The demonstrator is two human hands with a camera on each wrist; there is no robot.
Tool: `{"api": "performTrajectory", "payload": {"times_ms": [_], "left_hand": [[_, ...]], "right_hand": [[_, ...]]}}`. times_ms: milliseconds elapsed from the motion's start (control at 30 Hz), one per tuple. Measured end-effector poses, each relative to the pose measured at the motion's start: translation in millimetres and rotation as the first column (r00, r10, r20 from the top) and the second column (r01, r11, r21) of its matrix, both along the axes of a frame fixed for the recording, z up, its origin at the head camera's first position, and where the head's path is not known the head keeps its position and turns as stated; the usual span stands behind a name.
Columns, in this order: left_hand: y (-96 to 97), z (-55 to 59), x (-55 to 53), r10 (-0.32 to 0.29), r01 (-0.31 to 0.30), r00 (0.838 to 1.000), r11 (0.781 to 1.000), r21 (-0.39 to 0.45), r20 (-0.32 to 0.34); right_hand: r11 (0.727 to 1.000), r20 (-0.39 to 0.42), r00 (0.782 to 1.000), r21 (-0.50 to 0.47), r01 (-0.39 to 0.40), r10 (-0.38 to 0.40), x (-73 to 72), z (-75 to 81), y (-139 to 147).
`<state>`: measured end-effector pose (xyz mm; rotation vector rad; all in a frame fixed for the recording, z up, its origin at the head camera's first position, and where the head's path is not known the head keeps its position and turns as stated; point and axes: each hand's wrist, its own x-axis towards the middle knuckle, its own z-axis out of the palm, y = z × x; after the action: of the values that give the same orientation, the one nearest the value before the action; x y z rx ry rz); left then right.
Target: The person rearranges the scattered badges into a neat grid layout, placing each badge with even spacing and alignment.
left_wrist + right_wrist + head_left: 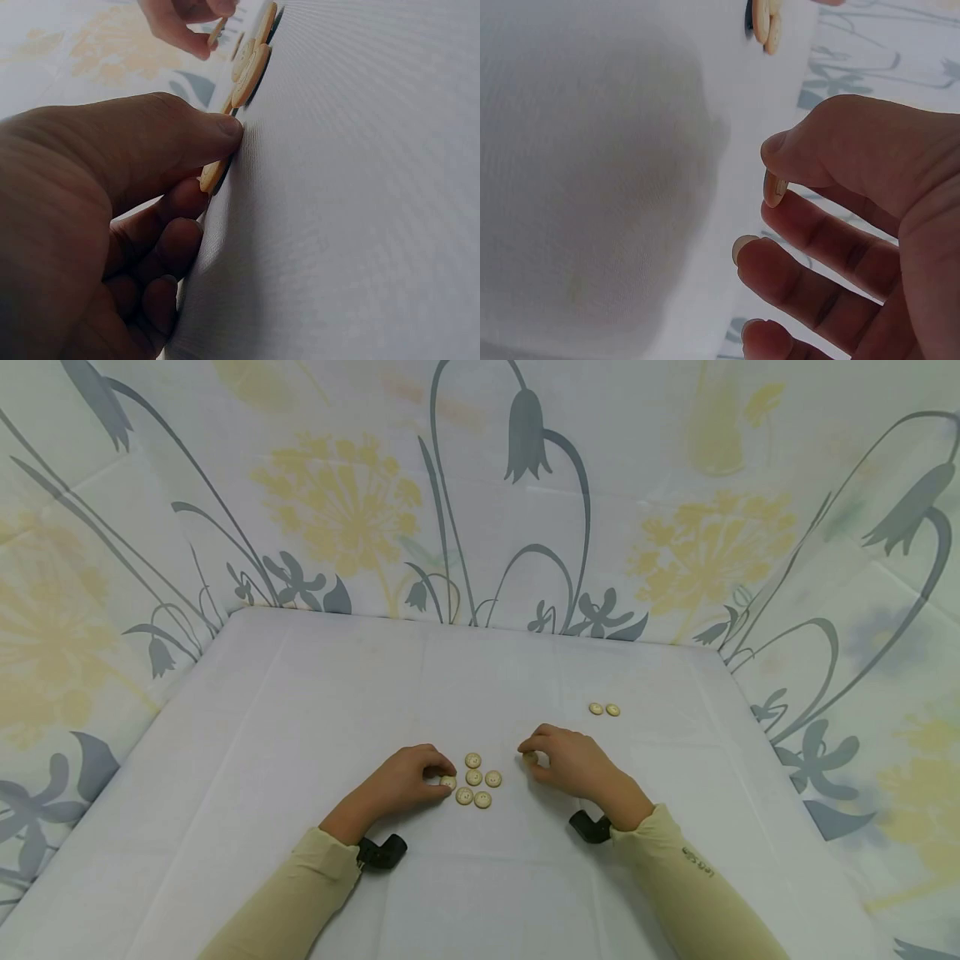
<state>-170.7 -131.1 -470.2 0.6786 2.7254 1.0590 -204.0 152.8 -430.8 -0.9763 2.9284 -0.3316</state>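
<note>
Several round beige buttons lie in a close group on the white cloth. My left hand pinches the leftmost button between thumb and index finger, low at the cloth. To the right of the group, my right hand holds another button by its edge between thumb and index finger, raised off the cloth. The other right fingers are spread below it in the right wrist view. Both held buttons are partly hidden by the fingers.
Two more buttons lie side by side beyond the right hand. White cloth covers the table, and a flower-patterned curtain rises behind it and along both sides. A black wrist camera sits at each sleeve cuff.
</note>
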Motion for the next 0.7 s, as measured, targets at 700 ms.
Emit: {"api": "performTrajectory", "payload": {"times_ms": [700], "left_hand": [[0.3,-0.4,0.0,0.001,-0.002,1.0,1.0,0.003,0.014]], "right_hand": [[0.998,0.019,0.998,0.018,0.061,-0.061,-15.7,-0.3,18]]}}
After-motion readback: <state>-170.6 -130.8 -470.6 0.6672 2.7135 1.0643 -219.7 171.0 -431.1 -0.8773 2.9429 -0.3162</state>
